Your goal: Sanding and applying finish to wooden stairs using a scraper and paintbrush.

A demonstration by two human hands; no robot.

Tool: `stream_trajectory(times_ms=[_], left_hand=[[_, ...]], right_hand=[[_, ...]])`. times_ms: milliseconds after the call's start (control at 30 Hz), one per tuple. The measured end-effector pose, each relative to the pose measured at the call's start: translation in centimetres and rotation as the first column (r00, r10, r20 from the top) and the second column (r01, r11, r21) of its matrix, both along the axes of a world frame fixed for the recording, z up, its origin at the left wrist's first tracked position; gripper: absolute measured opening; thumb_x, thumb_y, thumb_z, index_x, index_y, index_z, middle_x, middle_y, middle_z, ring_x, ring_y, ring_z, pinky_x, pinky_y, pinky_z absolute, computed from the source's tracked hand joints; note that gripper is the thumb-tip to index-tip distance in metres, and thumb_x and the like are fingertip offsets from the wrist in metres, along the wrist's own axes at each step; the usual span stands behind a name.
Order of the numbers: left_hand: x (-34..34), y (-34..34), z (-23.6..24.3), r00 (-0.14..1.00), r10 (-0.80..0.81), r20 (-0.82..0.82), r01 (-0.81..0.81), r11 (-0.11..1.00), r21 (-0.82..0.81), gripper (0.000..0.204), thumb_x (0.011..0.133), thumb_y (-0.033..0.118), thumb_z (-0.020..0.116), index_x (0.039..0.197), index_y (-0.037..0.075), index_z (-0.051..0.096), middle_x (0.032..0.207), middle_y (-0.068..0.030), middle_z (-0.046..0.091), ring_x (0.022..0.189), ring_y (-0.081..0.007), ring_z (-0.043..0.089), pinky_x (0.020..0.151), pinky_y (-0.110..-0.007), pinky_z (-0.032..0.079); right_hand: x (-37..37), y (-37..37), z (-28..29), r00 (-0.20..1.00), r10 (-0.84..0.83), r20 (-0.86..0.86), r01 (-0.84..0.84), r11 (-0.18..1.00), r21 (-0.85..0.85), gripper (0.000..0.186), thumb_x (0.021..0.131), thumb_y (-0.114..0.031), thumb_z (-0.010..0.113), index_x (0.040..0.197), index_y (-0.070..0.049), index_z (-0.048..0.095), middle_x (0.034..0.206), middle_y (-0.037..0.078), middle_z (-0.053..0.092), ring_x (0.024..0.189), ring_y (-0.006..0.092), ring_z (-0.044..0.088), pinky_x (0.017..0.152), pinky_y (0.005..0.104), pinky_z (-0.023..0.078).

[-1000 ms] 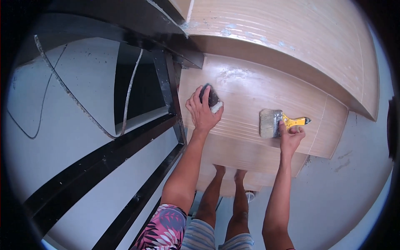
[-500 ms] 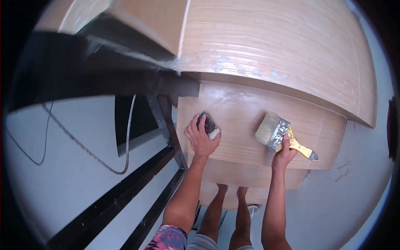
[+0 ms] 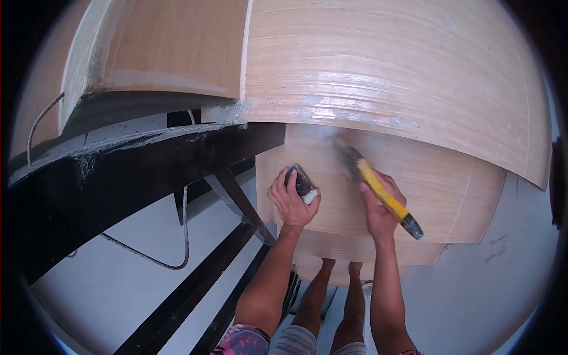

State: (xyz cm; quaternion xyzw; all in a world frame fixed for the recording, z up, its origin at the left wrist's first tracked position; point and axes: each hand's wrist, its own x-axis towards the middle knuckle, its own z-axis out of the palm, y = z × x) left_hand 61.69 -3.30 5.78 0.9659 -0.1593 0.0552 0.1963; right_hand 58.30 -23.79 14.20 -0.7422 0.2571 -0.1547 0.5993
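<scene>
On a light wood-patterned stair tread (image 3: 449,189), my left hand (image 3: 291,205) grips a small dark block (image 3: 303,181) with a whitish piece at its lower end. To its right, my right hand (image 3: 380,216) is wrapped round the yellow handle of a wide paintbrush (image 3: 377,184). The brush is held on edge, and its blurred bristles are near the back of the tread, where a pale hazy patch shows below the step above.
The upper tread (image 3: 384,59) has pale bluish smears along its edge. A dark metal railing (image 3: 136,165) with bars runs at the left, with cables (image 3: 148,257) hanging beside it. A grey wall (image 3: 485,284) is at the right; my legs stand below.
My right hand has turned the brush from lying broadside to on edge, bristles now blurred and farther back on the tread. The view has shifted, showing more of the upper step and wood panels.
</scene>
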Motion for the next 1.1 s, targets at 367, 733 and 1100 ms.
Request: stream_trajectory(times_ms=[367, 733, 1100], left_hand=[[-0.1, -0.1, -0.5, 1.0, 0.0, 0.011, 0.0, 0.999, -0.039, 0.082, 0.074, 0.034, 0.075, 0.142, 0.008, 0.037, 0.142, -0.0196, 0.04, 0.128, -0.0393, 0.037, 0.107, -0.055, 0.024], [-0.4, 0.0, -0.5, 1.0, 0.018, 0.019, -0.017, 0.999, -0.035, 0.081, 0.072, 0.034, 0.077, 0.141, 0.011, 0.04, 0.141, -0.0177, 0.04, 0.127, -0.0379, 0.038, 0.106, -0.055, 0.026], [-0.5, -1.1, 0.0, 0.992, 0.106, -0.066, -0.111, 0.991, -0.071, 0.088, 0.07, 0.03, 0.081, 0.142, 0.007, 0.036, 0.142, -0.019, 0.039, 0.128, -0.0355, 0.039, 0.109, -0.053, 0.024]], right_hand=[[8.8, 4.7, -4.4, 0.994, 0.072, 0.084, -0.093, 0.954, 0.286, 0.031, 0.082, -0.003, 0.078, 0.111, 0.001, 0.071, 0.11, 0.013, 0.073, 0.098, 0.0187, 0.07, 0.088, 0.0297, 0.054], [5.8, 1.5, 1.0, 0.992, 0.101, -0.074, -0.12, 0.941, -0.317, 0.025, 0.083, -0.016, 0.071, 0.104, -0.002, 0.068, 0.091, 0.016, 0.071, 0.078, 0.0372, 0.069, 0.07, 0.0391, 0.055], [-11.7, -11.9, -1.7, 0.686, 0.045, -0.726, -0.071, 0.997, -0.005, 0.047, 0.077, -0.009, 0.082, 0.113, 0.006, 0.056, 0.093, 0.014, 0.068, 0.083, 0.0225, 0.068, 0.077, 0.0324, 0.054]])
